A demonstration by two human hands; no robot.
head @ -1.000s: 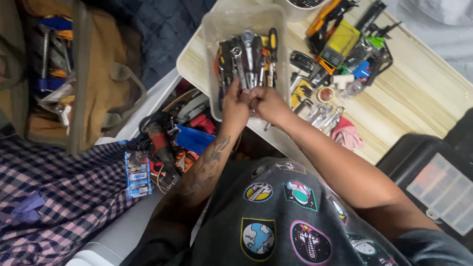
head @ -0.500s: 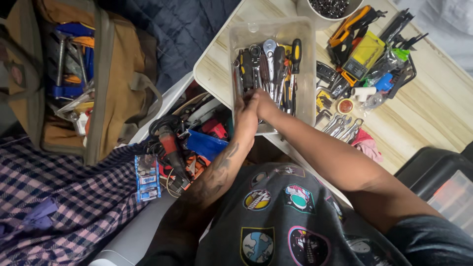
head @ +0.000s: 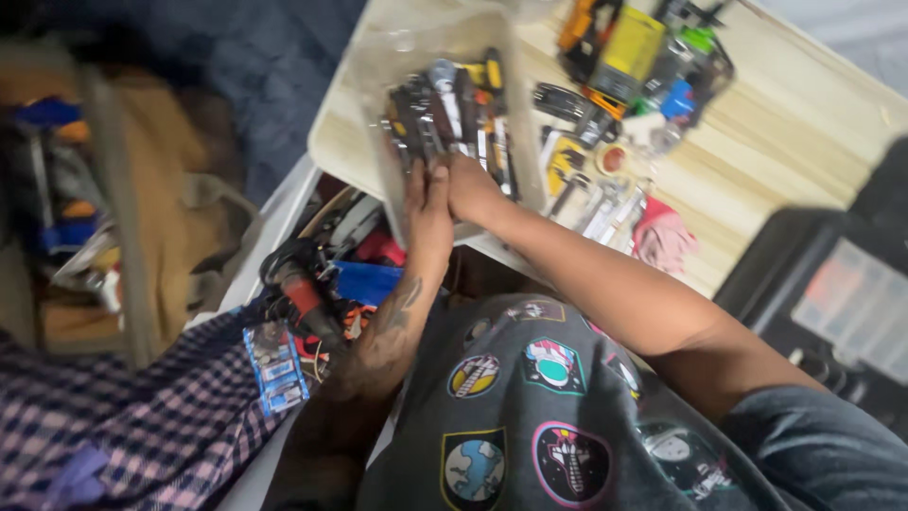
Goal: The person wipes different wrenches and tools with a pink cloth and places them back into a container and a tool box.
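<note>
- Left hand (head: 426, 203) and right hand (head: 470, 189) meet, pressed side by side, fingertips in the tools (head: 449, 109); whether they pinch anything cannot be told.
- Tools fill a clear plastic bin (head: 402, 57) on the wooden table (head: 794, 123).
- Yellow rectangular package (head: 634, 43) lies beyond the bin; pink rag (head: 662, 237) near the right forearm.
- Blue blister pack (head: 272, 364) rests low, by the plaid cloth (head: 123, 416).

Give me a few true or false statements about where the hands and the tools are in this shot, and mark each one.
1. Both hands, the left hand and the right hand, are together at the clear plastic bin. True.
2. The bin holds only rags. False: it holds screwdrivers and wrenches.
3. A pink cloth lies on the wooden table. True.
4. The tan tool bag sits on the table. False: it is off the table, to the left.
</note>
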